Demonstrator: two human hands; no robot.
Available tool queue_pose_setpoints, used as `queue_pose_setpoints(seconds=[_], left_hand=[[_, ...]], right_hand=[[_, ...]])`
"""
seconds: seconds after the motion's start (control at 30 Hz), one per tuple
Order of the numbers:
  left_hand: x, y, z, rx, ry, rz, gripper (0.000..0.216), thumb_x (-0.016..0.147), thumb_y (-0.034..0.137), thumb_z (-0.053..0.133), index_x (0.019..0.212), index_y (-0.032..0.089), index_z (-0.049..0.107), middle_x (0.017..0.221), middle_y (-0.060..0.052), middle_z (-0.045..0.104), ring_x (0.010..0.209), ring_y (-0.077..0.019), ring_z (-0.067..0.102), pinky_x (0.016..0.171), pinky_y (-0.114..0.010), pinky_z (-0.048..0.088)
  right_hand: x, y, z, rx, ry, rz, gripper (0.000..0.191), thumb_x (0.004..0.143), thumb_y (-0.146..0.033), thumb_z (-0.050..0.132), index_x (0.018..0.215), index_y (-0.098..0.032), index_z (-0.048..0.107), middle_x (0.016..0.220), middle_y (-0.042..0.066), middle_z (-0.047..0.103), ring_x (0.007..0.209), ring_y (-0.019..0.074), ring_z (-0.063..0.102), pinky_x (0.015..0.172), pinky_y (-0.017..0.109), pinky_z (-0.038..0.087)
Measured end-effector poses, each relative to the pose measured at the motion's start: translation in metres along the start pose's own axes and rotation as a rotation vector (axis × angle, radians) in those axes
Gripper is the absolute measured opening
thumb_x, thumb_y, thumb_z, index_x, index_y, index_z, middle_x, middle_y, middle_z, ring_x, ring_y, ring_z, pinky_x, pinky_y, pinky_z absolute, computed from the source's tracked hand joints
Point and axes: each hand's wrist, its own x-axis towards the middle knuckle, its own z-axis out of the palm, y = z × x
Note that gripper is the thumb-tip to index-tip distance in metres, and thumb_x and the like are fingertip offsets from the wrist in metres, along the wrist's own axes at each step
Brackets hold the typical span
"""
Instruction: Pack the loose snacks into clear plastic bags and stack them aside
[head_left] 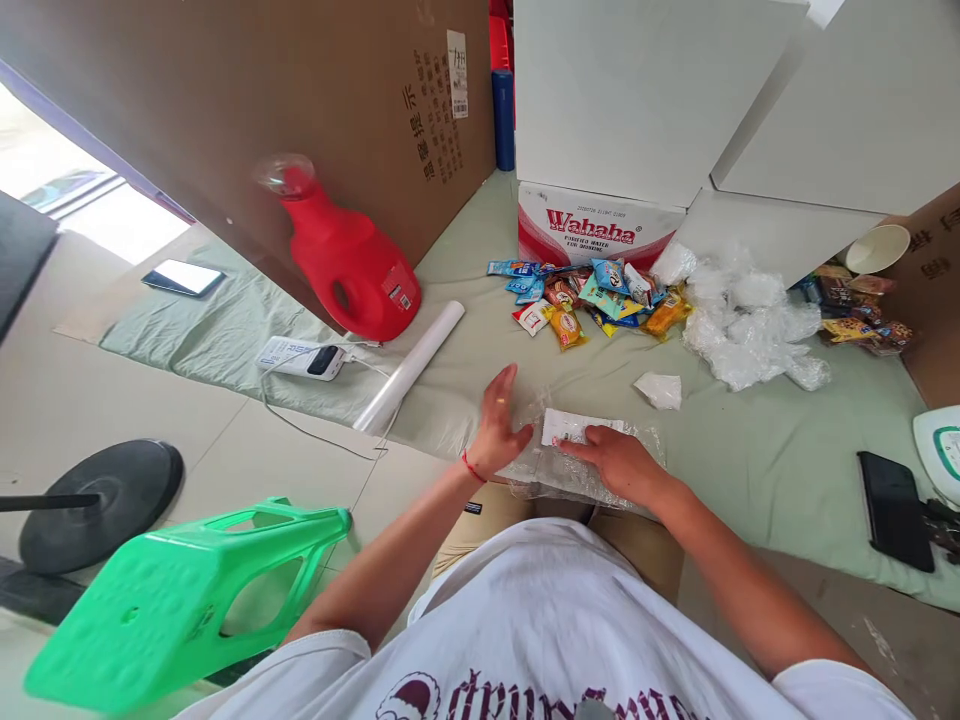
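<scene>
A small white packet (555,424) lies on a sheet of clear plastic film (637,437) at the near edge of the cloth-covered table. My right hand (626,466) is closed at the packet's near side, its thumb and a finger pressed onto it. Just left of the packet, my left hand (497,428) hovers near the film with fingers apart and nothing held. A clear roll of film (411,367) lies farther left. Beyond my hands is a pile of wrapped snacks (600,295), with a small white wrapped piece (659,391) nearer to me.
Crumpled plastic-wrapped bundles (742,320) lie right of the snacks, before white boxes (607,100). A red jug (352,260), white power bank (300,358) and cable stand left. A black phone (894,510) lies far right. A green stool (172,590) is on the floor.
</scene>
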Motion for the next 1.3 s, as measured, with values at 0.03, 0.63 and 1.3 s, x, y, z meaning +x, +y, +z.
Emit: queue_pose_setpoints(seconds=[0.03,0.63,1.3], left_hand=[[0.011,-0.001,0.001,-0.047,-0.070,-0.005,0.104,0.078,0.025,0.066,0.165,0.019,0.012,0.162,-0.019,0.037,0.148,-0.0308,0.039,0.118,-0.047,0.037],[-0.006,-0.047,-0.057,-0.225,-0.240,-0.199,0.055,0.081,0.028,0.067,0.135,0.018,0.062,0.117,-0.011,0.069,0.101,-0.0199,0.064,0.088,-0.035,0.054],[0.020,-0.047,-0.088,-0.117,-0.440,0.201,0.023,0.069,0.001,0.054,0.063,0.020,0.067,0.075,-0.005,0.066,0.081,-0.0184,0.058,0.076,-0.031,0.049]], right_hand=[[0.001,0.001,0.000,0.011,0.006,0.001,0.072,0.091,-0.001,0.046,0.148,-0.046,0.054,0.095,0.004,0.059,0.083,0.0185,0.057,0.067,0.024,0.040],[0.005,0.019,0.008,0.145,0.043,0.002,0.063,0.093,-0.005,0.047,0.139,-0.045,0.064,0.091,0.001,0.054,0.075,0.0149,0.052,0.069,0.023,0.039],[0.011,0.022,-0.001,0.223,-0.034,0.008,0.062,0.092,-0.003,0.047,0.137,-0.041,0.067,0.095,0.003,0.055,0.083,0.0144,0.052,0.072,0.023,0.036]])
